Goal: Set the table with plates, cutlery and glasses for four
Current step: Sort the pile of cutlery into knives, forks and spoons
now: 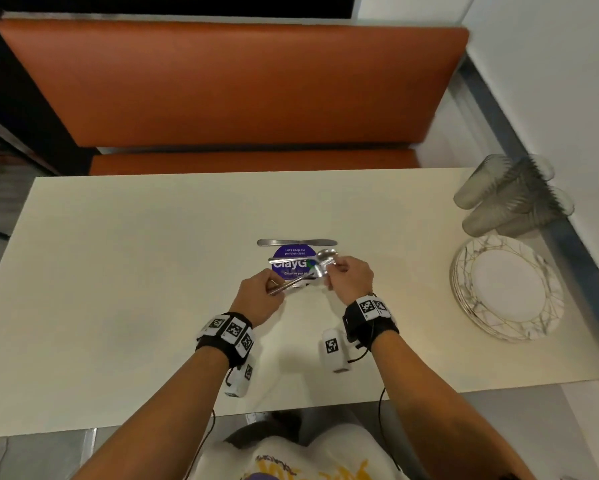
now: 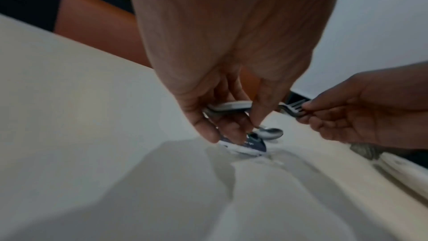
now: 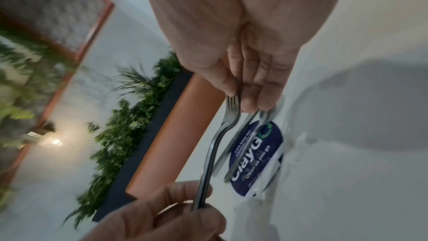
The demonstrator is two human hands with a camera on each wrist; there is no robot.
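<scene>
While both pinch, left hand [image 1: 260,296] and right hand [image 1: 350,278] share a fork [image 3: 228,116].

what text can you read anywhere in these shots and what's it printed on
"Let's keep our pantries clean": top line of the round purple sticker on the table.
"ClayGo": large white word across that sticker, partly covered by cutlery.
"Clean as you go": small line beneath, clearest in the right wrist view.
Square black-and-white marker codes on the wristbands: patterns, no words.
Yellow print on the person's white shirt: cut off, unreadable.
</scene>
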